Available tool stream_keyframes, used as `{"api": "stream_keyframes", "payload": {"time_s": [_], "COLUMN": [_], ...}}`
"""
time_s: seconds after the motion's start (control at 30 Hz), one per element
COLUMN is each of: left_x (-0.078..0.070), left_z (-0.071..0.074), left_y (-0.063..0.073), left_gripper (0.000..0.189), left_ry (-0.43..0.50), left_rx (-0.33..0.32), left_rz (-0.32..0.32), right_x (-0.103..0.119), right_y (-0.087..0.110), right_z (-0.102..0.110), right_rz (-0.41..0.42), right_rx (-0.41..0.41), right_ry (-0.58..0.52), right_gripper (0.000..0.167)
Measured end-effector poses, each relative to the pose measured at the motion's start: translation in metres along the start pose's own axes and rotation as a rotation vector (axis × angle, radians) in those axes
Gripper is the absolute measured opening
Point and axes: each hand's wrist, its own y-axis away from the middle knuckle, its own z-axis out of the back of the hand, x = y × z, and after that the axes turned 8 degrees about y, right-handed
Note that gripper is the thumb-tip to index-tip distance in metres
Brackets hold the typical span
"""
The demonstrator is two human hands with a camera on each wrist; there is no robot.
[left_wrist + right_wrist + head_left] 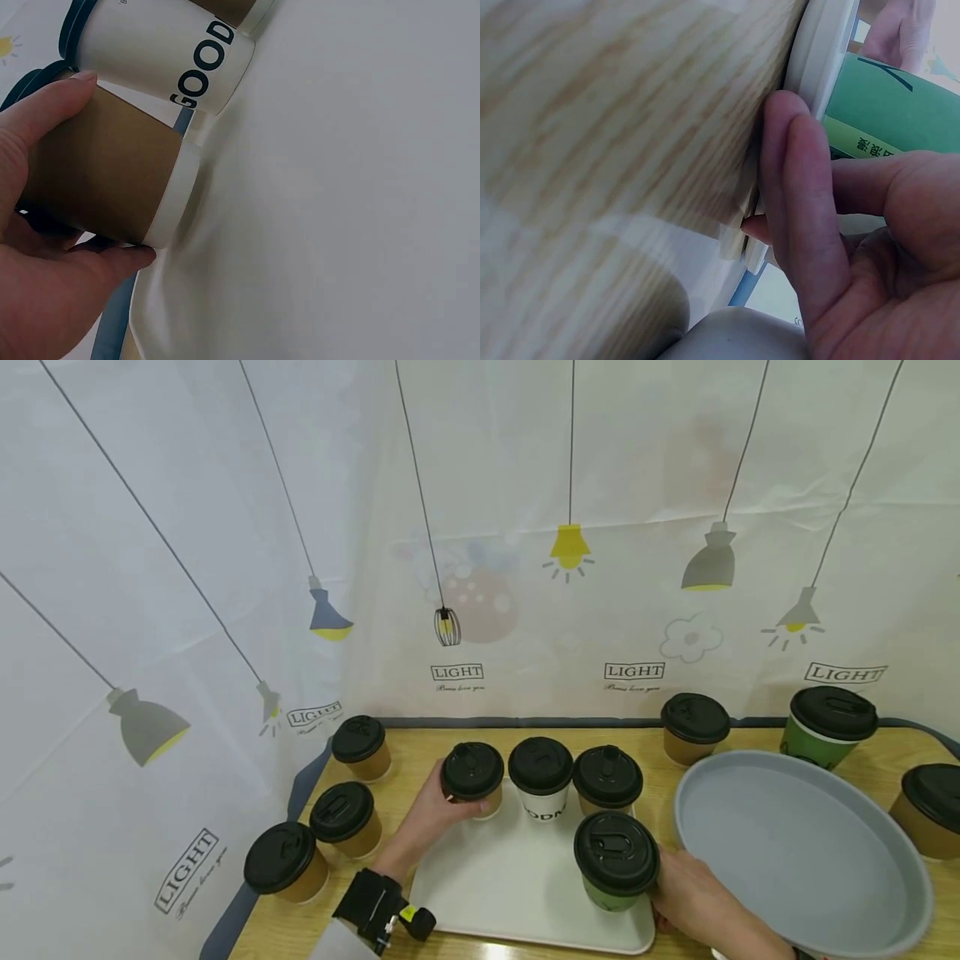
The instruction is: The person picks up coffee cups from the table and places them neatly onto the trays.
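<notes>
My left hand point(438, 810) grips a brown-sleeved paper cup point(105, 165) with a black lid at the far left corner of the white tray point(495, 881). Beside it along the tray's back stand a white paper cup point(176, 56) lettered GOOD and another brown cup point(607, 781), both black-lidded. Nearer, at the right side of the tray, is a green paper cup point(615, 860), also under a black lid. My right hand point(693, 893) holds the tray's right edge next to that cup. In the right wrist view its fingers point(806, 210) lie against the rim, the thumb on the cup's side.
Three brown lidded cups point(347, 820) stand left of the tray on the wooden table. To the right lies a large grey oval tray point(795, 852). Around it are a brown cup point(693, 727), a green cup point(825, 727) and another brown cup point(933, 810). A printed curtain point(525, 568) hangs behind.
</notes>
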Motion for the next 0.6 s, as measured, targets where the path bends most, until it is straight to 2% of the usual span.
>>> {"api": "stream_keyframes", "payload": {"time_s": [0.13, 0.5, 0.6], "left_x": [0.002, 0.0063, 0.0057], "left_z": [-0.0003, 0.0025, 0.0047], "left_y": [-0.0003, -0.001, 0.0025], "left_gripper": [0.092, 0.093, 0.096], "left_ry": [0.009, 0.012, -0.004], "left_rx": [0.006, 0.054, 0.059], "left_rz": [0.009, 0.01, 0.035], "right_x": [0.0023, 0.0016, 0.0022], "right_y": [-0.0003, 0.0008, 0.0001], "right_z": [0.001, 0.0009, 0.0011], "right_rz": [-0.042, -0.032, -0.041], "right_rx": [0.017, 0.003, 0.011], "right_ry": [0.005, 0.01, 0.018], "right_gripper": [0.023, 0.019, 0.019]}}
